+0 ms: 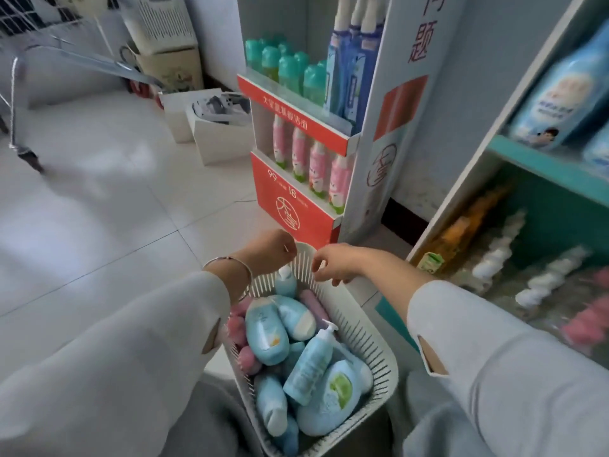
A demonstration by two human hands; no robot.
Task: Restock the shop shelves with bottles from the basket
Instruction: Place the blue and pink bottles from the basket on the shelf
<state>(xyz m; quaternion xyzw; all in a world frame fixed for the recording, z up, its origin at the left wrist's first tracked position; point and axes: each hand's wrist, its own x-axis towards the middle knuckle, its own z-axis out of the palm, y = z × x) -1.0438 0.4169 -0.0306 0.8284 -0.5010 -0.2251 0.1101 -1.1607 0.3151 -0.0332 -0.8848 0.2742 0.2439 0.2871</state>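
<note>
Nearest us the left sleeve [99,357] fills 7 o'clock. It runs up past a bracelet [230,262] to the left hand [268,250] at the far end of the basket [379,344]. That hand's fingers are hidden behind its back, so we cannot tell whether they grasp the rim. The basket sits at 6 o'clock, heaped with bottles [267,331], mostly pale blue with some pink, all lying loose on their sides. None has been lifted out. Just right of the far rim, the right hand [333,262] has its fingers curled down and pinched on that rim, and the right sleeve [510,374] trails to 4 o'clock. We judge both hands are at the far edge to steady or shift the basket towards the shelving so the bottles come within easy reach. Round about, a wire rack [49,44] stands at 10 o'clock over a pale, glossy tiled floor [115,209]. Open boxes [214,133] lie at 11. A red stand [296,196] at 12 holds pink and green-capped stock. The teal shelf [514,150] at 3 holds blurred bottles, with gaps we judge worth filling.
</note>
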